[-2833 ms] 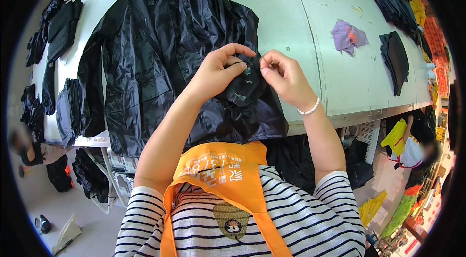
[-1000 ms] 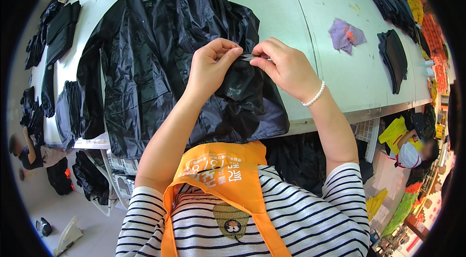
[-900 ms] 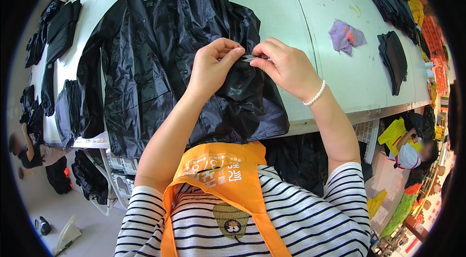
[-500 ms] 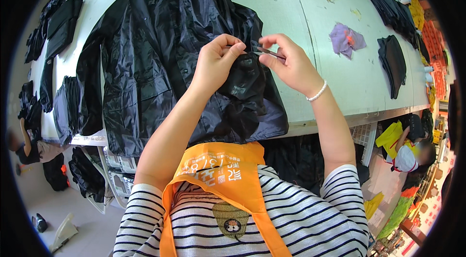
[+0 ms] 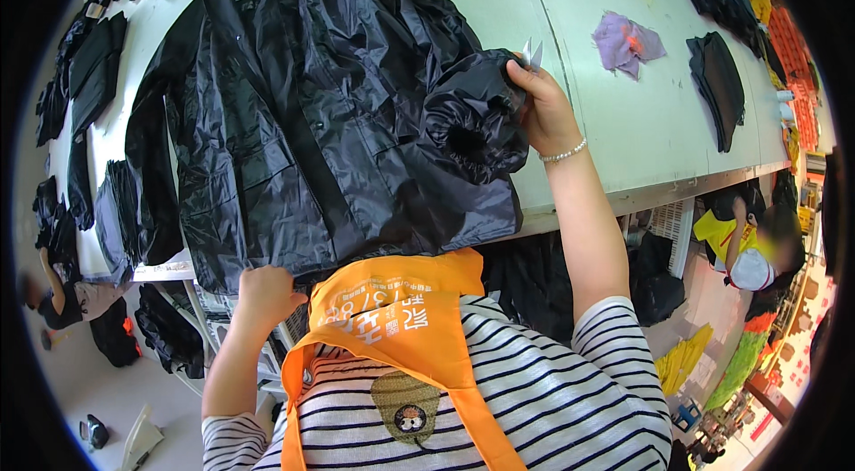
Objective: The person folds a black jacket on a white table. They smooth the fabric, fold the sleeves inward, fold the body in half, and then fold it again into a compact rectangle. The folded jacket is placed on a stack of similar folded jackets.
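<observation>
A black shiny jacket [image 5: 294, 128] lies spread over the table in front of me. Its elastic-cuffed sleeve [image 5: 503, 115] is bunched up at the right, the dark cuff opening facing me. My right hand [image 5: 548, 106] grips that sleeve, thumb on top. Pointed metal blades of small thread snips [image 5: 533, 54] stick up from the same hand; their handles are hidden. At the table's front edge, my left hand [image 5: 270, 291] is closed on the jacket's bottom hem, fingers partly hidden by the fist.
A purple cloth scrap [image 5: 626, 44] and a folded black garment [image 5: 715, 90] lie to the right on the pale table [image 5: 614, 137]. Black garment piles [image 5: 93, 70] line the left side. Other people sit at far left and right. Black fabric [image 5: 534, 284] fills the space underneath.
My left hand has left the cuff area and dropped to the hem at the front edge. My right hand has moved slightly right and now grips the sleeve, with the snips' blades turned upward.
</observation>
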The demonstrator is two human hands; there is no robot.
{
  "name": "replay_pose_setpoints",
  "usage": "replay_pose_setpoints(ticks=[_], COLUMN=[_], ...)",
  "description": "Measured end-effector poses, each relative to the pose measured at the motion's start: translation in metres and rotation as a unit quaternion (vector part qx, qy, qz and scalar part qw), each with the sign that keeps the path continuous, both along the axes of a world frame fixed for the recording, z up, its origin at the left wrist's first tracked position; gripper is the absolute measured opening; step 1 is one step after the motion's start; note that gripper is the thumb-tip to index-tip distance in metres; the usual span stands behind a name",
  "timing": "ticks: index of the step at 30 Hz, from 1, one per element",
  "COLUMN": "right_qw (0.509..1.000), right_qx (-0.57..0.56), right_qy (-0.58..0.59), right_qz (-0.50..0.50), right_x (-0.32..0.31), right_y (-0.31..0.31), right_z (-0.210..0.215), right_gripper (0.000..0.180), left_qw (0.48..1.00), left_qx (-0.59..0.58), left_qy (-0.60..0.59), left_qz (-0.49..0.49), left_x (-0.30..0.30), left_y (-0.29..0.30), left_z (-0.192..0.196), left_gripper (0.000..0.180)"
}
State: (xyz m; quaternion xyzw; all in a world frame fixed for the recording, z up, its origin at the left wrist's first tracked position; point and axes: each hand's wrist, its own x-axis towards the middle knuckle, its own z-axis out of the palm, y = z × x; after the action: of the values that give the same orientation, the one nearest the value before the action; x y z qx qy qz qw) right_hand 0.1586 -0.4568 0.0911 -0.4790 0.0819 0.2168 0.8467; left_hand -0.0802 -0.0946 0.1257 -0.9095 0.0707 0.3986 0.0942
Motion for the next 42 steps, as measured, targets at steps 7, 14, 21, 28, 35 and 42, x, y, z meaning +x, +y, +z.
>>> replay_pose_setpoints(ticks=[7,14,21,28,35,42], right_qw=[0.991,0.993,0.875,0.819,0.885,0.749], right_qx=[0.098,0.038,-0.318,-0.390,-0.325,-0.505], right_qy=[0.091,0.078,-0.325,-0.404,-0.334,-0.427], right_qz=[-0.017,-0.074,-0.166,-0.117,-0.008,-0.037], right_x=[0.001,-0.021,-0.084,-0.092,-0.089,-0.089], right_y=[0.002,0.010,0.000,0.014,-0.004,-0.009], right_z=[-0.030,-0.024,0.047,0.041,0.067,0.083], right_gripper=[0.014,0.022,0.039,0.032,0.022,0.021], left_qw=[0.773,0.637,0.609,0.594,0.598,0.595], left_qx=[-0.413,-0.487,-0.506,-0.542,-0.499,-0.470], left_qy=[-0.480,-0.596,-0.603,-0.585,-0.610,-0.626], left_qz=[0.040,-0.048,-0.093,-0.106,-0.146,-0.180], left_x=[0.098,0.174,0.178,0.181,0.179,0.178], left_y=[-0.099,-0.176,-0.176,-0.175,-0.168,-0.169], left_z=[0.017,-0.001,0.007,0.010,0.019,0.017], left_gripper=[0.028,0.029,0.027,0.029,0.029,0.030])
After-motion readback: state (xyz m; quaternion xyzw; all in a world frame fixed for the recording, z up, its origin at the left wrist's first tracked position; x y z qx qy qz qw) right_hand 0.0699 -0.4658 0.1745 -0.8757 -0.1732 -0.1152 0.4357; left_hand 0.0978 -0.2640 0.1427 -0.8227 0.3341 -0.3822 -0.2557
